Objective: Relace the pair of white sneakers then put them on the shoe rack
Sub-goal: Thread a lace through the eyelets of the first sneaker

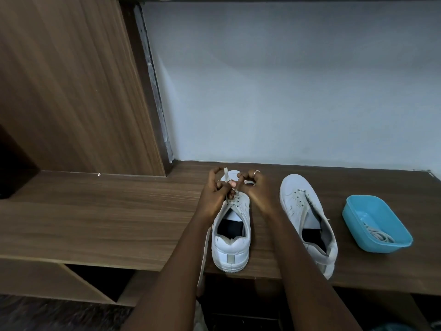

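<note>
- First sneaker (230,244): the heel sits at the front edge of the tabletop (119,223), closest to me. The long axis runs straight away from me, toe at the far end.
- Lace (225,173): one run trails down the left flank of the first sneaker and hangs past the tabletop edge. One end sticks up over its toe.
- Second sneaker (307,218): to the right of the first sneaker and apart from it, with no lace in it. Its toe leans slightly toward the first.
- Blue tub (391,220): further right again, beyond the second sneaker. The spare lace (379,234) lies coiled inside.
- Left hand (214,194) and right hand (256,189): both over the front eyelets of the first sneaker. The fingers are curled and each hand pinches the lace, left on the left row, right on the right row, hands close together.
- Judgement: threading is at the lowest eyelets, so the work proceeds heelward along the axis, toward me. The right hand is nearer the second sneaker and the tub.
- Wall (286,91): beyond the toe. I cannot tell where the shoe rack is.
</note>
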The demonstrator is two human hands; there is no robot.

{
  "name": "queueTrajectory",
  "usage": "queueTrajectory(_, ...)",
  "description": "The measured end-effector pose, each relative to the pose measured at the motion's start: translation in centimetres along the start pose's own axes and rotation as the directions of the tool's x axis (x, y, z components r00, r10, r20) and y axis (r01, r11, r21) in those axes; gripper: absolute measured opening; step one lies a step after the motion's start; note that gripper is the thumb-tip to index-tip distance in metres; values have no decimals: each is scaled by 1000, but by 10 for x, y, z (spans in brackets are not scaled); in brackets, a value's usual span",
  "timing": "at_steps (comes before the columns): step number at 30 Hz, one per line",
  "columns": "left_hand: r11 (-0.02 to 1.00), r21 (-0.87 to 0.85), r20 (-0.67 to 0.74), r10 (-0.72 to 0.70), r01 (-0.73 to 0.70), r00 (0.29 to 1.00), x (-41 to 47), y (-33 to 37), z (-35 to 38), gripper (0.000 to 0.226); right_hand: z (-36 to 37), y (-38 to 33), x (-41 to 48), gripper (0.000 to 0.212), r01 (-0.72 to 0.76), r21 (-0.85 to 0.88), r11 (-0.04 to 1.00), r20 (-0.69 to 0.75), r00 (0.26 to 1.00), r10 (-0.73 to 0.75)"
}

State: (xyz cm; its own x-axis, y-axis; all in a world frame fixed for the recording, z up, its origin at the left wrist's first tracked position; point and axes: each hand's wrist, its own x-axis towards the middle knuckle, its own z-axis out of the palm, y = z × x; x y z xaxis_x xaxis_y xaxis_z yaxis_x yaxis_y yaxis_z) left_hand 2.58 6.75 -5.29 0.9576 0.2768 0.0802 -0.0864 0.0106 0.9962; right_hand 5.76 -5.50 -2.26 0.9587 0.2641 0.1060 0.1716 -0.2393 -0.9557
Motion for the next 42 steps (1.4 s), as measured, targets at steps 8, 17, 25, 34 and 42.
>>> queueTrajectory(8, 1000, 15, 10, -13, 13, 1000, 0, -2, -7, 35, 1, 5, 1, 7, 172, -278, 945, 47, 985, -165)
queueTrajectory(17, 822, 570, 35, -15, -8, 999, -4, -1, -16, 12, 13, 9, 0, 26, 131, -536, 834, 1, 988, -155)
queueTrajectory(25, 706, 695, 10, 181, -137, 983, -9, 1, -10, 19, 4, 18, 10, 28, 14, -391, 920, 283, 953, 105)
queueTrajectory(34, 749, 639, 87, 159, -177, 983, -6, -2, -24, 44, 6, 30, 5, 37, -383, 244, 891, 378, 884, 276)
queueTrajectory(42, 913, 364, -4, 202, -187, 979, -11, 8, -19, 26, 14, 28, 7, 43, -430, 313, 847, 291, 892, 346)
